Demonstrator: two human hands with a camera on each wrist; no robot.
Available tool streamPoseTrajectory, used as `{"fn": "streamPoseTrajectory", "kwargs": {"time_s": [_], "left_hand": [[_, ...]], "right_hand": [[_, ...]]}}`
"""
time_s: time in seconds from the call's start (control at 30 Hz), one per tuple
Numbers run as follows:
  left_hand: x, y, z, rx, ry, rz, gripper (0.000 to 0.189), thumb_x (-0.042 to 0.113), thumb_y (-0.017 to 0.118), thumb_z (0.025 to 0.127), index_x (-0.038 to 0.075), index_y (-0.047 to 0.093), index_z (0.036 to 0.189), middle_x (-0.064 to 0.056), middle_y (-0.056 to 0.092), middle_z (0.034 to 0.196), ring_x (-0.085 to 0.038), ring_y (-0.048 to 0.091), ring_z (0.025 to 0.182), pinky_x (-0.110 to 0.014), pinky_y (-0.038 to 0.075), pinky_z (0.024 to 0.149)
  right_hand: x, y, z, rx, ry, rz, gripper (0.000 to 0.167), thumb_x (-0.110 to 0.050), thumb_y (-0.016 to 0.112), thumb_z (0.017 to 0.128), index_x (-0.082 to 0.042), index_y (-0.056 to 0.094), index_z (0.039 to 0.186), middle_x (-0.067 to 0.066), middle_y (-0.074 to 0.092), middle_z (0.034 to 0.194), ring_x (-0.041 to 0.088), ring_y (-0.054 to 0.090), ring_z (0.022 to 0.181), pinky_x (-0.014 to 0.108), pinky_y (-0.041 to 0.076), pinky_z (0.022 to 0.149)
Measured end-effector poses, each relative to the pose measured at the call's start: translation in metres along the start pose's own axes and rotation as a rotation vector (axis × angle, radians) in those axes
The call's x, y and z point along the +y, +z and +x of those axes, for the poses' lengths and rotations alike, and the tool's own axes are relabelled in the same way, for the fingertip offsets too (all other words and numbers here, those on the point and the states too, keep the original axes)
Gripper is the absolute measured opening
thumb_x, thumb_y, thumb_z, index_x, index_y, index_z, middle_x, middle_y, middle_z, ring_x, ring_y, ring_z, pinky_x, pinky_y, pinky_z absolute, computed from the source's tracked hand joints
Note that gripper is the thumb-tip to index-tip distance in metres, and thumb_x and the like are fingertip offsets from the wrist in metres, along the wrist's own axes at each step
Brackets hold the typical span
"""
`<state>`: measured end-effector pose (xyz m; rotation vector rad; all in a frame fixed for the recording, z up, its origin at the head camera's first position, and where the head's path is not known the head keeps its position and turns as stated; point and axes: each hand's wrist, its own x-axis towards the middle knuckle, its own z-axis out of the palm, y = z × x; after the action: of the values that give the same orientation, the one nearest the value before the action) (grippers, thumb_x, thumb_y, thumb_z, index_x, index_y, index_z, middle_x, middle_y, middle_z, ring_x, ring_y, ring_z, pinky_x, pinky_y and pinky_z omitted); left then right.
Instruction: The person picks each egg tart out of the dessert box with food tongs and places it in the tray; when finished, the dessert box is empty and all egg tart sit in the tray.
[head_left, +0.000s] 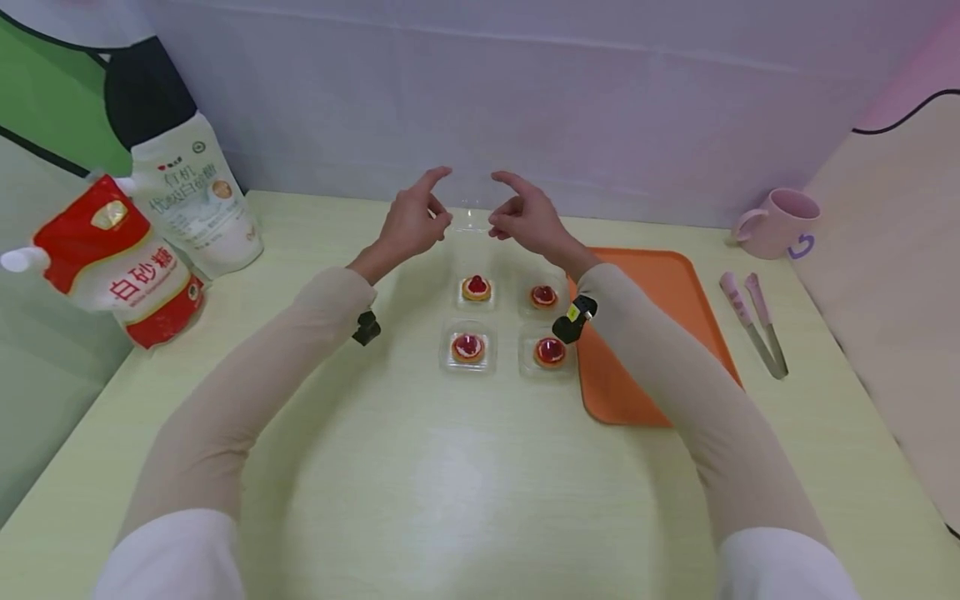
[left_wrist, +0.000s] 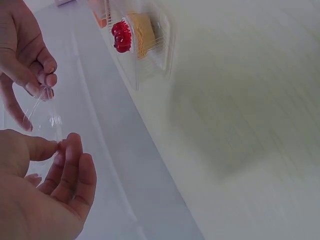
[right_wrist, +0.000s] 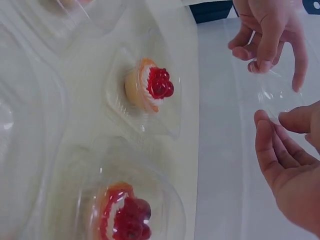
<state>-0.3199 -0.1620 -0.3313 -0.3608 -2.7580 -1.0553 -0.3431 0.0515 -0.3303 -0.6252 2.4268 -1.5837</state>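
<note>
Both hands are raised over the back of the table, holding a clear plastic lid (head_left: pixel 471 218) between them. My left hand (head_left: pixel 439 218) pinches its left edge with thumb and fingers, index finger sticking up. My right hand (head_left: pixel 500 227) pinches the right edge the same way. The left wrist view shows the lid (left_wrist: pixel 45 117) between my left hand (left_wrist: pixel 60 146) and right hand (left_wrist: pixel 45 86). Below the hands, several red-topped tarts (head_left: pixel 476 288) sit in clear plastic cases; one tart (right_wrist: pixel 150 85) shows in the right wrist view, another (right_wrist: pixel 125 215) under a dome.
An orange tray (head_left: pixel 652 333) lies right of the tarts. Pink-handled tongs (head_left: pixel 753 321) and a pink mug (head_left: pixel 776 221) are at the far right. Two sugar bags (head_left: pixel 127 262) stand at the back left. A wall runs close behind the hands.
</note>
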Motion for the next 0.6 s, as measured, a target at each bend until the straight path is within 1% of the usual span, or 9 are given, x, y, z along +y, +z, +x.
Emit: {"fn": "streamPoseTrajectory", "kwargs": {"time_s": [0.07,0.17,0.33,0.43,0.53,0.6], "left_hand": [[-0.002,-0.001,0.005,-0.039,-0.04,-0.017,0.065,0.009,0.056,0.096,0.016,0.031,0.156,-0.018,0.071,0.097,-0.031,0.071,0.075,-0.03,0.049,0.062],[-0.007,-0.002,0.011,-0.076,-0.097,-0.046,0.066,0.008,0.057,0.096,0.016,0.031,0.156,-0.019,0.07,0.099,-0.032,0.071,0.078,-0.029,0.05,0.063],[-0.017,0.0,0.016,-0.104,-0.18,-0.079,0.064,0.008,0.058,0.096,0.016,0.033,0.155,-0.019,0.07,0.101,-0.032,0.071,0.082,-0.026,0.049,0.063],[-0.022,0.002,0.018,-0.11,-0.211,-0.086,0.064,0.009,0.058,0.096,0.016,0.034,0.155,-0.019,0.07,0.1,-0.033,0.071,0.084,-0.025,0.048,0.062],[-0.027,0.005,0.021,-0.11,-0.229,-0.099,0.065,0.007,0.059,0.094,0.016,0.035,0.154,-0.018,0.069,0.097,-0.028,0.07,0.076,-0.025,0.048,0.061],[-0.031,0.008,0.023,-0.123,-0.242,-0.12,0.066,0.006,0.059,0.094,0.016,0.034,0.155,-0.018,0.068,0.097,-0.021,0.068,0.07,-0.023,0.049,0.06]], "right_hand": [[0.001,0.001,0.004,0.004,-0.012,-0.027,0.066,-0.005,0.06,0.098,-0.015,0.033,0.156,0.03,0.065,0.111,0.034,0.07,0.09,0.032,0.058,0.082],[0.003,0.001,0.011,-0.03,0.002,-0.052,0.067,-0.005,0.061,0.097,-0.016,0.031,0.157,0.029,0.066,0.111,0.043,0.067,0.099,0.033,0.057,0.082],[0.007,-0.001,0.025,-0.114,0.073,-0.127,0.069,-0.007,0.061,0.097,-0.018,0.03,0.157,0.024,0.068,0.113,0.036,0.069,0.098,0.036,0.054,0.082],[0.009,-0.001,0.032,-0.137,0.114,-0.15,0.068,-0.008,0.063,0.097,-0.018,0.031,0.156,0.021,0.069,0.112,0.03,0.071,0.093,0.036,0.053,0.081],[0.011,0.001,0.039,-0.146,0.146,-0.136,0.068,-0.006,0.064,0.096,-0.016,0.033,0.155,0.02,0.069,0.108,0.023,0.071,0.086,0.04,0.053,0.085],[0.013,0.002,0.042,-0.151,0.168,-0.12,0.067,-0.005,0.064,0.095,-0.015,0.035,0.154,0.019,0.069,0.105,0.02,0.07,0.081,0.042,0.053,0.086]]}}
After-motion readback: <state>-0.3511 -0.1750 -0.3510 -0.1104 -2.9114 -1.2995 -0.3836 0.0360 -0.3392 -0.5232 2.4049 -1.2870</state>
